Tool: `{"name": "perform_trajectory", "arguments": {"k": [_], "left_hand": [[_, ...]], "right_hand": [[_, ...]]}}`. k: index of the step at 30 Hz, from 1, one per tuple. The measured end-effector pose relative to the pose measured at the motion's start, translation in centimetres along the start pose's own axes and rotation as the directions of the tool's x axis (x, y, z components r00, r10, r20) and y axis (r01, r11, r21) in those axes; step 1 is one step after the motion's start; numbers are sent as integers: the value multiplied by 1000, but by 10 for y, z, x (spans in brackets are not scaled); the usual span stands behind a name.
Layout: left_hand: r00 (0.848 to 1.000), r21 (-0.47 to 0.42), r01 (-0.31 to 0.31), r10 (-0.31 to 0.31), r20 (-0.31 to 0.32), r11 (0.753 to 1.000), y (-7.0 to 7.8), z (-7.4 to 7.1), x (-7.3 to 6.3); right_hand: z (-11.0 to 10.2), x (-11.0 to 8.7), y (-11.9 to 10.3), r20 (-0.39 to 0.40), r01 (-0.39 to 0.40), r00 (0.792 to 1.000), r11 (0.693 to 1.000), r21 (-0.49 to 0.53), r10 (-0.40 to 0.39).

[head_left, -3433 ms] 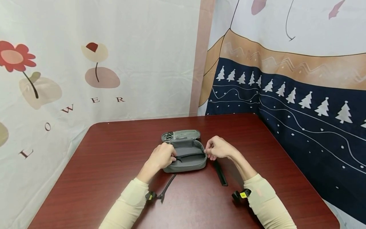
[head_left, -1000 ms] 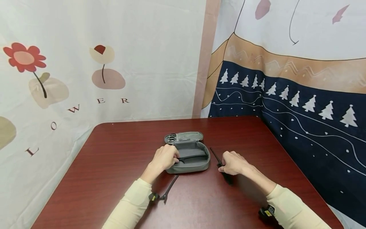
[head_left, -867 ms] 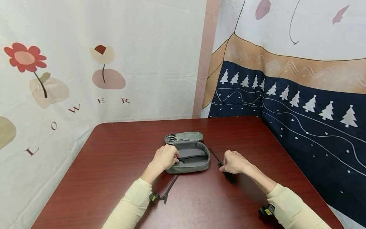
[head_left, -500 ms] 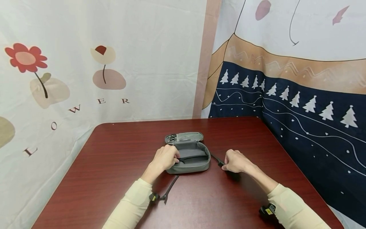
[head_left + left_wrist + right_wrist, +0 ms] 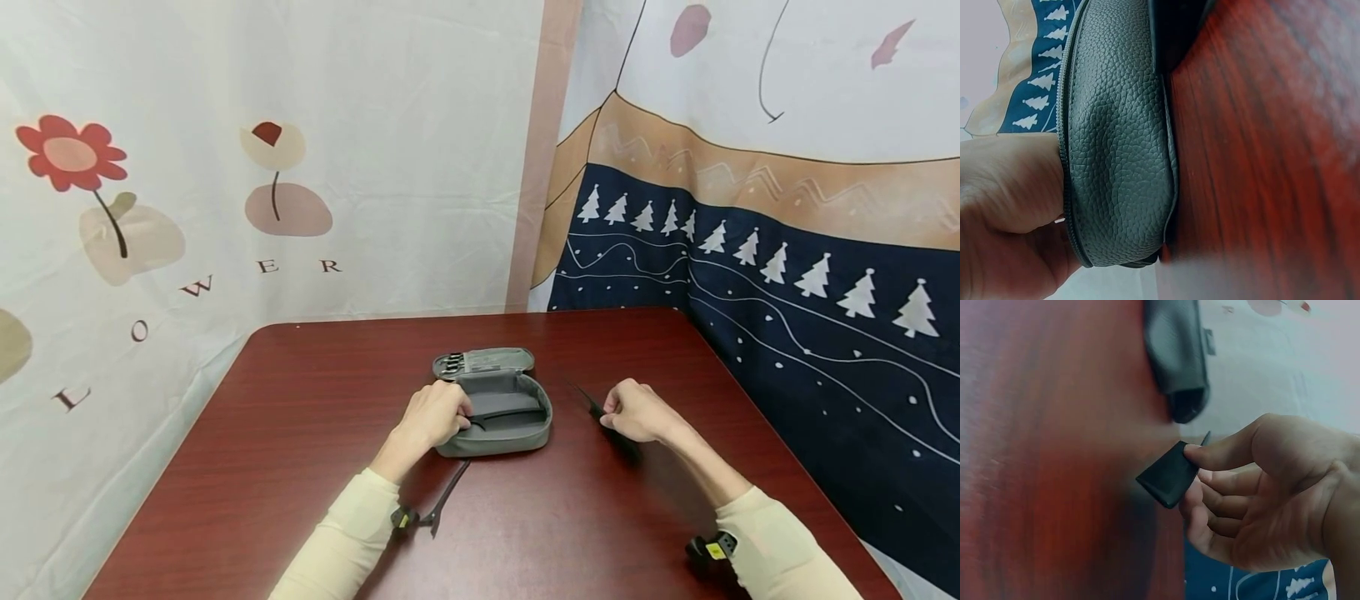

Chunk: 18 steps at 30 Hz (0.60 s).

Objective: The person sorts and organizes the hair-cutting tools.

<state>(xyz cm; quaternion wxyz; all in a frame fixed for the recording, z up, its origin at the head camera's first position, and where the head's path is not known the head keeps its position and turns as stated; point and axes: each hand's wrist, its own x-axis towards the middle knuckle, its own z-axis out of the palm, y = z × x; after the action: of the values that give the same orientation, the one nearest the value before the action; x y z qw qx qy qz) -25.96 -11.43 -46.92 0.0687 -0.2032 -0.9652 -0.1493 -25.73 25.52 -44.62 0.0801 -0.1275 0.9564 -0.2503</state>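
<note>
Right hand (image 5: 633, 412) and black tool (image 5: 1169, 478) have shifted farther right of the grey case (image 5: 502, 440) than they were half a second ago; in the earliest frame the tool lay on the table (image 5: 337, 383) and that hand was at the case's right edge. The left hand (image 5: 431, 417) has stayed at the case's left side.

Head view: the case sits unzipped, its lid (image 5: 497, 361) folded back behind it, with a dark strip (image 5: 513, 412) lying inside. The left hand is curled over the left rim and grips it. A thin dark piece (image 5: 450, 492) lies in front, by the left wrist. The tool is well apart from the case, its slim end pointing away from the person; motion blur hides its exact form.

Left wrist view: the palm meets the zip (image 5: 1064, 94), with the fingertips out of sight behind the wall. The wall is dented and looks soft, so a harder pull could fold it or drag the case askew.

Right wrist view: thumb and forefinger pinch the tool, the other fingers loosely bent. It seems lifted, the wide end toward the camera. Held at one small spot, it could pivot or slip if the pinch eases, and its slim end could catch on something if swung quickly.
</note>
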Motion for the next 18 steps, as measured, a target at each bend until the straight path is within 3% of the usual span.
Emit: {"name": "perform_trajectory", "arguments": {"k": [7,18], "left_hand": [[1000,4,-7,6,12,1000,-1,0,1],[1000,5,-19,19,19,1000,-1,-2,0]], "right_hand": [[-22,4,1,-124,17,992,997,80,-7],[-32,15,-21,-312,149,946,974,170,-91]]}}
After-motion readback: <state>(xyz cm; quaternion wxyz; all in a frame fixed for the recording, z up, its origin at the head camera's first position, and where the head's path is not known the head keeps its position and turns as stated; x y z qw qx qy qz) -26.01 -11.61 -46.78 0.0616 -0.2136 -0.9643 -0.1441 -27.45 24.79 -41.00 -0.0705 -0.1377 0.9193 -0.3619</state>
